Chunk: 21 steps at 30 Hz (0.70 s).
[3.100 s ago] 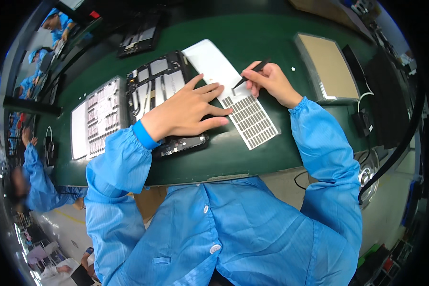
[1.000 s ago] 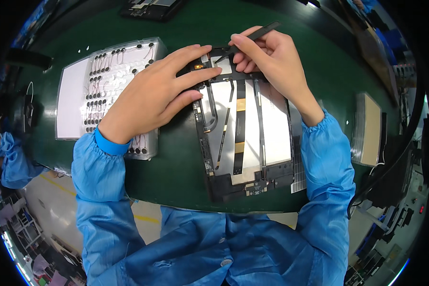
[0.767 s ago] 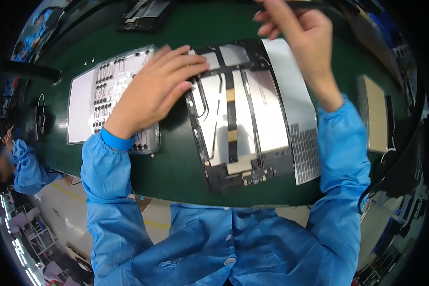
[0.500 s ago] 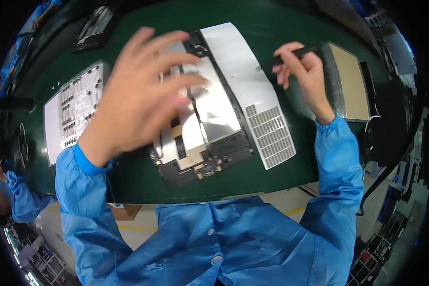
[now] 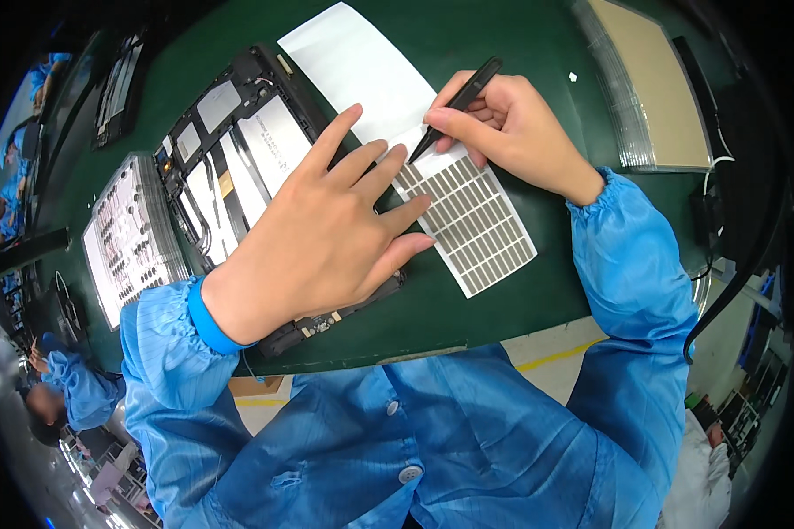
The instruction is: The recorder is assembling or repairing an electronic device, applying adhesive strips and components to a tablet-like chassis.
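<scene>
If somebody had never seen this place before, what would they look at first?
Probably the two bare hands in the middle: the left hand spreads its fingers toward the white sheet, and the right hand holds a black tool pointing down at the sheet's dark strips. Next might come the opened device, shiny inside, left of the sheet on the green table.

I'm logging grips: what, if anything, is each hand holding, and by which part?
The right hand holds black tweezers around their middle, point down towards the white sheet. The left hand, spread over the sheet's edge, grips nothing.
</scene>
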Motion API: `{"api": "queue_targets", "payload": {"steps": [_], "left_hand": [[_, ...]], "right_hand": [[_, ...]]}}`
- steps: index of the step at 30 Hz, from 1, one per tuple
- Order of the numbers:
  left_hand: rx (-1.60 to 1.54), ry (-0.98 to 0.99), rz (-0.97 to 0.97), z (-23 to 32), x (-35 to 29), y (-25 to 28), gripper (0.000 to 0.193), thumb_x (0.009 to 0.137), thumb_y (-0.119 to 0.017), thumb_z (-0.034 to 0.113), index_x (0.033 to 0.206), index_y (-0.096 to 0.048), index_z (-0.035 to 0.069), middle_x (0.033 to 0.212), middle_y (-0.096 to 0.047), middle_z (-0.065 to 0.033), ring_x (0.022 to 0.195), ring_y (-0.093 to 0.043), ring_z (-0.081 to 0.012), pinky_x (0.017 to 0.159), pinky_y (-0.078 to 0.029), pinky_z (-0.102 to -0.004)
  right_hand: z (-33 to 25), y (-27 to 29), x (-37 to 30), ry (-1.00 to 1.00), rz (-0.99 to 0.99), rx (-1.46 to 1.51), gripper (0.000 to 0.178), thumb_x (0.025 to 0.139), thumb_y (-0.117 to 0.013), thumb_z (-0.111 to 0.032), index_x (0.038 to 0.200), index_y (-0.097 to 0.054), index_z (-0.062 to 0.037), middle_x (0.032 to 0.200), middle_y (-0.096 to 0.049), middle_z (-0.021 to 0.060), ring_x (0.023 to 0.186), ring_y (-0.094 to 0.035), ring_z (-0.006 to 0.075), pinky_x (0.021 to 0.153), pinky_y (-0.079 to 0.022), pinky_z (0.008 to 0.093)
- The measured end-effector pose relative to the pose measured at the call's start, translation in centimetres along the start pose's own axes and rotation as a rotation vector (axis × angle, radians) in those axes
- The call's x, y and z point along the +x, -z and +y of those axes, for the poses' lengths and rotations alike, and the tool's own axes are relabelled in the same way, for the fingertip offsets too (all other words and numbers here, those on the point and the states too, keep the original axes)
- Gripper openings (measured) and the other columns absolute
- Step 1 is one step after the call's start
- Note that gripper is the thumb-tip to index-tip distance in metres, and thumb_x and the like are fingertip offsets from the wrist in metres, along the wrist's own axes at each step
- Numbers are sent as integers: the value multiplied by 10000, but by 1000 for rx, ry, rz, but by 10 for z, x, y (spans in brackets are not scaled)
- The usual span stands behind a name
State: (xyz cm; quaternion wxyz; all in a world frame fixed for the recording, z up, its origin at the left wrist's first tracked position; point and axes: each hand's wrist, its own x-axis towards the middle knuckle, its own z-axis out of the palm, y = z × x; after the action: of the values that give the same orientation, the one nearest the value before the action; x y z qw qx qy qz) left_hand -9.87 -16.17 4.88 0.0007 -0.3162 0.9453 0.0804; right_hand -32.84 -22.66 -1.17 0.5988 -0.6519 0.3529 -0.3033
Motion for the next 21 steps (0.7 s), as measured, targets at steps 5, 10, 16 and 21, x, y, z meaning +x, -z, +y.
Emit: {"api": "queue_targets", "payload": {"steps": [5, 10, 16, 21], "left_hand": [[-8, -6, 43, 0, -4, -3, 333, 981, -512, 333, 1141, -739, 149, 1250, -625, -210, 1231, -542, -334, 1197, -223, -523], [-57, -4, 115, -2, -6, -8, 300, 980, -531, 277, 1113, -745, 115, 1229, -632, -223, 1203, -562, -352, 1168, -309, -477], [-110, -1, 174, -2, -8, -9, 281, 980, -532, 233, 1093, -745, 89, 1218, -632, -233, 1175, -576, -372, 1122, -379, -450], [-118, -1, 174, 0, -7, -11, 283, 979, -526, 220, 1107, -739, 84, 1221, -631, -230, 1167, -579, -368, 1119, -382, -454]], "right_hand": [[-1, 0, 2, -1, 68, -27, 239, 939, -683, -217, 1001, -655, 12, 796, -702, 66, 618, -575, 53, 509, -432, 208], [-5, 0, 4, -45, 27, -101, 250, 934, -687, -229, 998, -656, 11, 806, -710, 88, 587, -570, 61, 503, -426, 204], [-12, 4, 5, -77, -49, -83, 219, 964, -647, -191, 1020, -643, 21, 815, -706, 91, 594, -605, 79, 584, -473, 205], [-8, 7, 2, -55, -37, -13, 228, 962, -655, -205, 1031, -637, 12, 810, -701, 90, 601, -612, 83, 583, -481, 207]]}}
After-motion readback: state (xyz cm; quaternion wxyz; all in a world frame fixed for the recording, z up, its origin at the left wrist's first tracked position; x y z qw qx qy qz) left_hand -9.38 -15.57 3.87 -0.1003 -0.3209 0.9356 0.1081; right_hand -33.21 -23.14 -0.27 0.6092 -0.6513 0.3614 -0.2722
